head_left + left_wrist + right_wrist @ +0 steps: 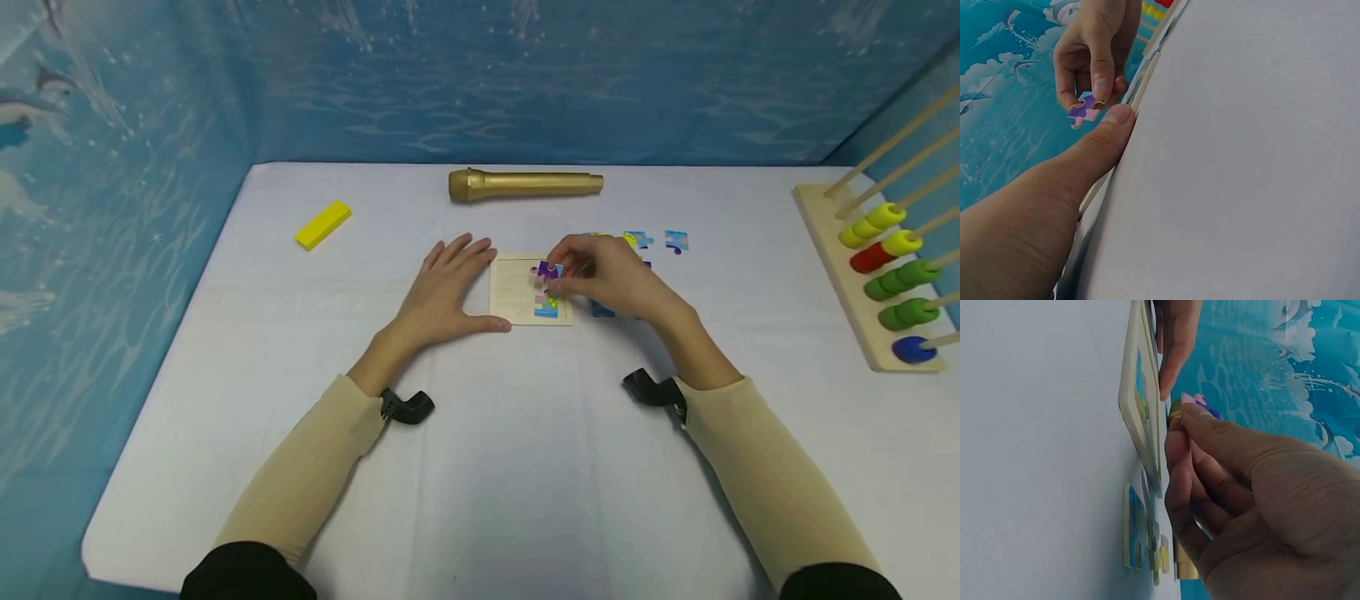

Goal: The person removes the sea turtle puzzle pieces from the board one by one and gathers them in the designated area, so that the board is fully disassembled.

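Observation:
A square wooden puzzle board lies flat on the white table, with colourful pieces set in its lower right part. My left hand rests at the board's left side, fingers spread and thumb along its near edge. Above the board, my right hand pinches a purple and pink puzzle piece between thumb and fingers. In the right wrist view that piece shows at the fingertips, off the board. Loose puzzle pieces lie beyond and under the right hand.
At the back lies a gold toy microphone. A yellow block sits at the left. On the right stands a wooden bead-stacking rack with coloured beads on pegs. Blue sea-print cloth walls the table's back and left.

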The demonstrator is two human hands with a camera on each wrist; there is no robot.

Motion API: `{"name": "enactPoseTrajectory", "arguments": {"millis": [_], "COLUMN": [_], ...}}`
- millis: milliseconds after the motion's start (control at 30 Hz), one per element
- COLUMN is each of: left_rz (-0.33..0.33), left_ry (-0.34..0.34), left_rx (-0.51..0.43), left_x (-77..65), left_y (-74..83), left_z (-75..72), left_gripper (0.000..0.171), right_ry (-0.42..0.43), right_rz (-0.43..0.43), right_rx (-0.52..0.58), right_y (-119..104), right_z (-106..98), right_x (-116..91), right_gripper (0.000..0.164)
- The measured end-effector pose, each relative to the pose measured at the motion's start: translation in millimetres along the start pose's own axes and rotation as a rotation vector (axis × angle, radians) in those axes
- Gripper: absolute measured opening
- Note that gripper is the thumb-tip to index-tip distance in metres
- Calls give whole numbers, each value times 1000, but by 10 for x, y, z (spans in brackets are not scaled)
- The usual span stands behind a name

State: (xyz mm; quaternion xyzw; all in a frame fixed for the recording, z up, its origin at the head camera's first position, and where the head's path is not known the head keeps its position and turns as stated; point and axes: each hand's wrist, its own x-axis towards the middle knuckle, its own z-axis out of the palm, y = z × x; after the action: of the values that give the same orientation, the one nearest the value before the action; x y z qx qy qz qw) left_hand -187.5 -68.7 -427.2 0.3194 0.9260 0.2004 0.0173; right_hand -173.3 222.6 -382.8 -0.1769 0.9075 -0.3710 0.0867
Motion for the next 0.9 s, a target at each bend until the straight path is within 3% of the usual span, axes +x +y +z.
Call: {"name": "enactPoseTrajectory", "arguments": {"millis": [333,567,700,900], "left_rz": [-3,-19,-27,4], "left_ry": [6,-11,-5,9], "left_rx": [9,25,29,22], "left_x": [-9,-70,-91,-4], "left_y": [-20,-54,-58,-31], "left_z": [5,25,30,19], "left_gripper": [112,113,114,113], "right_ry": [54,132,237,402], "right_rz": [64,104,149,231], "right_rx": [38,97,76,-7], "right_y": [71,228,385,641], "right_z": [-5,-100,-240,-468], "right_x": [-106,-361,-571,-870], "right_gripper": [20,27,27,28]}}
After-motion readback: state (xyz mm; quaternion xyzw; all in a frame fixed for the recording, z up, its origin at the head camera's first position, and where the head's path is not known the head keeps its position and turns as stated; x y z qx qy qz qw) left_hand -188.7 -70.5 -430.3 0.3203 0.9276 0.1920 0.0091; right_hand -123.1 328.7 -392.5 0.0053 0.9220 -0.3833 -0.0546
